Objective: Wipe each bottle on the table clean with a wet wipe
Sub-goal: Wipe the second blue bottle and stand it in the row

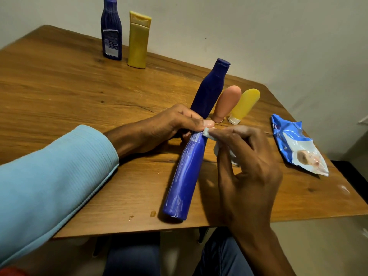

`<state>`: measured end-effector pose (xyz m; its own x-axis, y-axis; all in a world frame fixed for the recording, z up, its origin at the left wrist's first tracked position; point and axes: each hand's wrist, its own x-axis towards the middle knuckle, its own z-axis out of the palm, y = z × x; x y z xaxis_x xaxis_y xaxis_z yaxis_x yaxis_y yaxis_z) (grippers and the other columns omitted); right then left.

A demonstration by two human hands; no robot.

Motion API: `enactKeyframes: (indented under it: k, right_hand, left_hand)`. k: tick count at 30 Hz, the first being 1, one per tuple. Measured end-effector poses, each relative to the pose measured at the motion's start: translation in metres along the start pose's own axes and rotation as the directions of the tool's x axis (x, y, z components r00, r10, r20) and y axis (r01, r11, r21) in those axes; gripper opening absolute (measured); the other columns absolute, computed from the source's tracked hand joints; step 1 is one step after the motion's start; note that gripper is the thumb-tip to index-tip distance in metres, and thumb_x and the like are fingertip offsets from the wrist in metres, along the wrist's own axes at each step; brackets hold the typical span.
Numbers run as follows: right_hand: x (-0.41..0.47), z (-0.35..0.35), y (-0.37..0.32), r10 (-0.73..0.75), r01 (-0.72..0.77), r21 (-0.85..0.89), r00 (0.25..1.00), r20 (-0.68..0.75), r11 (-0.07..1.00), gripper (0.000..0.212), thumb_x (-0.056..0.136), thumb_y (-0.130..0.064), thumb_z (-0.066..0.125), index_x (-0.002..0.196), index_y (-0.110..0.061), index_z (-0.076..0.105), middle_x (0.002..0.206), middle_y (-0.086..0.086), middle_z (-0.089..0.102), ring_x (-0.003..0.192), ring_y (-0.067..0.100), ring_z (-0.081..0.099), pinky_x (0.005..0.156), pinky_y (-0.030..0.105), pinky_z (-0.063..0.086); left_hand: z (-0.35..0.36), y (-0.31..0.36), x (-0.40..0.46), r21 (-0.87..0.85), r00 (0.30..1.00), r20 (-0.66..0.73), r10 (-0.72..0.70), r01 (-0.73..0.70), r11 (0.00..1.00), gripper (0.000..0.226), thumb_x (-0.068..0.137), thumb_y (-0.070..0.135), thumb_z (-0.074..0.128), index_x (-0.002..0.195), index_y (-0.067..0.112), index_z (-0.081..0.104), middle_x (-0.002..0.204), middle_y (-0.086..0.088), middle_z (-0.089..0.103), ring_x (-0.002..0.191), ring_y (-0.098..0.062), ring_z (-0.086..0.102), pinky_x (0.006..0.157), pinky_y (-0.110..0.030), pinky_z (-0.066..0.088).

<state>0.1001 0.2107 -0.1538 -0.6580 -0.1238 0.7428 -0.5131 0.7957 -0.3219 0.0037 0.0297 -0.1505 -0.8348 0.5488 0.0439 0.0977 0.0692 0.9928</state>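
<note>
A long blue bottle lies tilted near the table's front edge, its base toward me. My left hand grips its cap end. My right hand pinches a white wet wipe against the bottle's neck. Just behind stand a dark blue bottle, a peach tube and a yellow tube on its white cap. At the back left stand another dark blue bottle and a yellow bottle.
A blue and white wet wipe packet lies at the right of the wooden table. Small drops mark the front edge. A wall runs close behind the table. My knees show below the edge.
</note>
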Motion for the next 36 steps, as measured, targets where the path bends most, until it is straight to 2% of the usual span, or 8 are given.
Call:
enactKeyframes:
  k: [3,8,15,18,23,28,31,36]
  right_hand:
    - [-0.006,0.003,0.002,-0.019,0.023,-0.052,0.997,0.071,0.998,0.035,0.099,-0.024,0.060,0.129,-0.012,0.072,0.122,0.007,0.064,0.111,0.005,0.054,0.087,0.007,0.043]
    - [-0.011,-0.006,0.012,0.001,0.004,-0.103,0.999,0.043,0.995,0.035,0.091,0.001,0.075,0.124,-0.011,0.076,0.117,0.007,0.066,0.106,0.008,0.058,0.083,0.009,0.043]
    - [-0.001,0.001,-0.002,-0.076,0.077,-0.087,0.997,0.020,0.993,0.035,0.100,-0.025,0.057,0.126,-0.009,0.074,0.120,0.010,0.067,0.108,0.007,0.055,0.082,0.011,0.044]
    - [-0.004,0.004,0.001,-0.079,0.085,-0.111,0.995,0.064,0.990,0.037,0.100,-0.028,0.057,0.127,-0.009,0.074,0.121,0.011,0.067,0.106,0.014,0.060,0.082,0.012,0.041]
    - [-0.011,-0.004,0.010,-0.023,0.030,-0.112,0.998,0.062,0.993,0.033,0.093,-0.003,0.074,0.125,-0.012,0.075,0.121,0.008,0.066,0.107,0.007,0.057,0.077,0.014,0.047]
    - [-0.008,-0.002,0.003,-0.032,0.037,-0.104,0.998,0.047,0.994,0.035,0.093,-0.003,0.072,0.126,-0.010,0.074,0.118,0.009,0.066,0.103,0.007,0.056,0.077,0.010,0.041]
    - [-0.006,0.003,-0.002,-0.045,0.051,-0.104,0.997,0.063,0.993,0.036,0.098,-0.022,0.057,0.128,-0.011,0.073,0.120,0.008,0.067,0.100,0.009,0.059,0.075,0.013,0.042]
    - [-0.006,0.003,-0.003,-0.041,0.050,-0.111,0.996,0.079,0.993,0.042,0.100,-0.030,0.049,0.127,-0.009,0.074,0.121,0.009,0.070,0.103,0.019,0.068,0.082,0.013,0.040]
  left_hand:
    - [0.001,0.001,0.000,-0.003,1.000,0.003,0.002,-0.002,1.000,0.033,0.098,0.033,0.062,0.079,0.006,0.064,0.076,-0.012,0.047,0.079,-0.030,0.041,0.085,-0.047,0.032]
    - [0.002,0.002,0.001,-0.002,1.000,0.014,-0.002,0.002,1.000,0.036,0.096,0.037,0.063,0.070,0.013,0.057,0.070,-0.007,0.045,0.075,-0.029,0.041,0.085,-0.045,0.033]
    - [0.001,0.000,-0.001,0.002,1.000,0.015,0.004,-0.004,1.000,0.058,0.093,0.034,0.063,0.094,-0.023,0.055,0.087,-0.017,0.052,0.087,-0.032,0.046,0.085,-0.047,0.034]
    - [0.001,-0.001,0.000,0.008,1.000,0.009,-0.003,0.002,1.000,0.047,0.098,0.031,0.061,0.086,-0.014,0.060,0.081,-0.016,0.048,0.082,-0.031,0.043,0.084,-0.045,0.034]
    - [0.003,0.002,0.000,0.013,1.000,-0.002,-0.006,0.006,1.000,0.037,0.095,0.037,0.063,0.067,0.015,0.054,0.069,-0.005,0.044,0.075,-0.029,0.040,0.079,-0.041,0.036]
    - [0.001,-0.002,0.002,0.015,1.000,0.009,-0.005,0.005,1.000,0.037,0.097,0.034,0.063,0.082,0.001,0.062,0.077,-0.014,0.044,0.081,-0.030,0.041,0.079,-0.041,0.035]
    - [0.000,-0.005,0.002,0.013,1.000,-0.015,-0.009,0.010,1.000,0.030,0.105,0.023,0.060,0.088,-0.001,0.065,0.077,-0.015,0.045,0.080,-0.030,0.042,0.073,-0.038,0.036]
    - [0.000,-0.002,0.001,0.038,1.000,-0.017,-0.007,0.007,0.999,0.052,0.098,0.040,0.065,0.084,-0.010,0.064,0.078,-0.016,0.048,0.077,-0.032,0.041,0.077,-0.041,0.036]
